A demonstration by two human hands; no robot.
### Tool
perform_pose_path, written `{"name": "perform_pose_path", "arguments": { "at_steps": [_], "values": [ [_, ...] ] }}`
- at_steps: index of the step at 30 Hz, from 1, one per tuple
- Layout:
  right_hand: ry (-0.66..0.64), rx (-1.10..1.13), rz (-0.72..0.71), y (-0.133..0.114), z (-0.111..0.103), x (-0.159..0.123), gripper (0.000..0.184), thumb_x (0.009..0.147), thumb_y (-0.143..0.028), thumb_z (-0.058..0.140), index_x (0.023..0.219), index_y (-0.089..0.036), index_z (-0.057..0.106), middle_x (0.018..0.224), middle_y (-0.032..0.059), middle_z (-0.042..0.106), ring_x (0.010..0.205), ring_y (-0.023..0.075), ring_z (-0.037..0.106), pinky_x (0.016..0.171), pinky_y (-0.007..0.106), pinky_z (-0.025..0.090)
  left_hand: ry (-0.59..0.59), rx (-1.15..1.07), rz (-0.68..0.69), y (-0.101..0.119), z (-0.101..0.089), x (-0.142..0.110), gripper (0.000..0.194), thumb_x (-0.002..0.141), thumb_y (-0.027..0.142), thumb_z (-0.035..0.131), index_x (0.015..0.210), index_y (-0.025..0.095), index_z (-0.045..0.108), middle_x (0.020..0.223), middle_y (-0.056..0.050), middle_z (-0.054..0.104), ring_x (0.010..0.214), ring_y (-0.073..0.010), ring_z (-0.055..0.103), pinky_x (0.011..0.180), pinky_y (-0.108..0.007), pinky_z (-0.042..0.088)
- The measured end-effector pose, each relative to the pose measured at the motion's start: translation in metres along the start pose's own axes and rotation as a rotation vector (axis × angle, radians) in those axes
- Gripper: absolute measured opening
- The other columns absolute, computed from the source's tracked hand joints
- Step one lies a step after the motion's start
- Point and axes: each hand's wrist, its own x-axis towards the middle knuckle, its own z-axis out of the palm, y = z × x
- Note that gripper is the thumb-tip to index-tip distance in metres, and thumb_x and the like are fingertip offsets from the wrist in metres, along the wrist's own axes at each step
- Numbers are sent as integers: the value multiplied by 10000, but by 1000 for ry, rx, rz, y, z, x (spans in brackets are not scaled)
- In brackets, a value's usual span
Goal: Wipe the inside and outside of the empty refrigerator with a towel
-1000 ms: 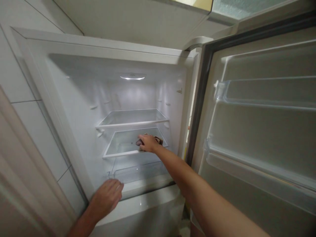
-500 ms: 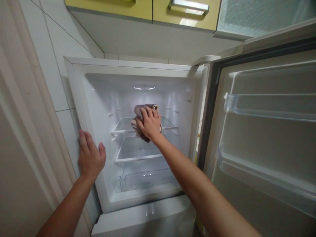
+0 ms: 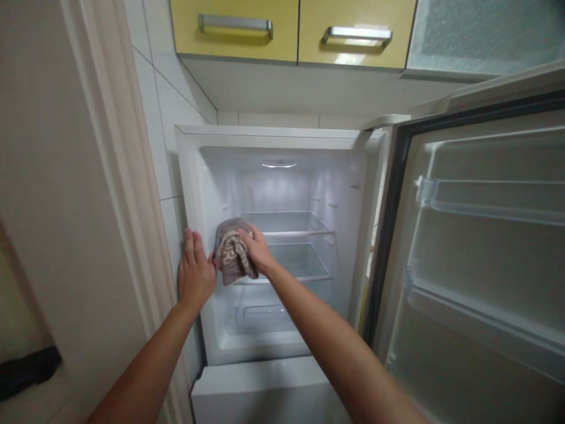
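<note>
An open white fridge [image 3: 282,136] stands before me with bare glass shelves [image 3: 291,225] inside. My right hand [image 3: 257,248] grips a crumpled brownish cloth [image 3: 231,253] and holds it against the fridge's left inner wall, at shelf height. My left hand [image 3: 194,272] lies flat with fingers stretched up on the fridge's left front edge, just left of the cloth. A clear drawer [image 3: 260,315] sits under the lower shelf.
The fridge door [image 3: 481,265] swings open to the right, with clear door bins. Yellow cabinets [image 3: 291,29] with metal handles hang above. A white tiled wall [image 3: 154,118] and a beige door frame [image 3: 110,176] close in on the left.
My right hand carried the cloth from the lower shelf up and over to the left inner wall. My left hand rose from the fridge's bottom ledge to its left edge. The view pulled back.
</note>
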Motion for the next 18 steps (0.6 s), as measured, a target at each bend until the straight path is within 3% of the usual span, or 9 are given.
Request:
{"name": "perform_pose_path", "arguments": {
  "at_steps": [2, 4, 5, 7, 10, 13, 15, 18],
  "values": [
    [63, 377, 90, 4, -2, -42, 517, 965, -559, 713, 1348, -212, 685, 1181, 52, 814, 1119, 243, 746, 1048, 367, 598, -42, -151, -82, 17, -17, -7, 756, 1115, 511, 434, 1718, 58, 394, 1858, -264, 250, 1737, -404, 236, 1403, -625, 229],
    [71, 610, 211, 9, -6, -86, 597, 882, -583, 794, 1351, -228, 690, 1118, 43, 823, 1071, 257, 763, 1011, 384, 621, -175, -387, -209, 40, -32, -22, 713, 1124, 595, 373, 1635, 129, 542, 1825, -210, 378, 1720, -351, 311, 1415, -579, 201],
    [48, 687, 288, 12, -9, -107, 612, 859, -603, 806, 1327, -222, 706, 1086, 52, 825, 1056, 271, 769, 992, 399, 632, -273, -513, -294, 52, -38, -33, 709, 1109, 648, 392, 1582, 163, 602, 1775, -192, 476, 1679, -338, 403, 1404, -560, 243],
    [-45, 786, 449, 16, -15, -144, 606, 848, -664, 775, 1220, -187, 753, 1019, 95, 822, 1042, 309, 778, 957, 438, 648, -455, -698, -472, 76, -43, -56, 739, 991, 738, 595, 1492, 198, 660, 1612, -172, 661, 1530, -335, 599, 1332, -525, 396],
    [-125, 831, 612, 17, -30, -186, 641, 850, -758, 706, 1095, -171, 790, 964, 145, 816, 1036, 350, 782, 928, 480, 655, -570, -769, -637, 103, -42, -84, 774, 721, 679, 846, 1298, 176, 733, 1313, -159, 815, 1256, -356, 755, 1129, -477, 571],
    [-103, 854, 670, 12, -57, -219, 793, 839, -893, 669, 1173, -185, 798, 1040, 154, 824, 1074, 364, 781, 927, 491, 644, -638, -763, -694, 114, -40, -93, 536, 669, 586, 825, 1023, 185, 793, 1025, -103, 848, 1034, -352, 773, 989, -458, 596],
    [-48, 844, 666, 10, -79, -239, 900, 794, -938, 725, 1315, -206, 767, 1146, 140, 822, 1097, 351, 777, 931, 475, 631, -659, -771, -728, 117, -40, -92, 420, 643, 517, 806, 930, 211, 789, 952, -58, 835, 1018, -343, 750, 985, -438, 578],
    [68, 646, 643, 10, -104, -263, 980, 653, -691, 1006, 1466, -240, 698, 1144, 85, 822, 1003, 278, 777, 896, 382, 593, -690, -832, -815, 120, -41, -93, 371, 650, 486, 746, 929, 243, 771, 980, -23, 832, 1085, -331, 748, 1015, -416, 573]
  ]
}}
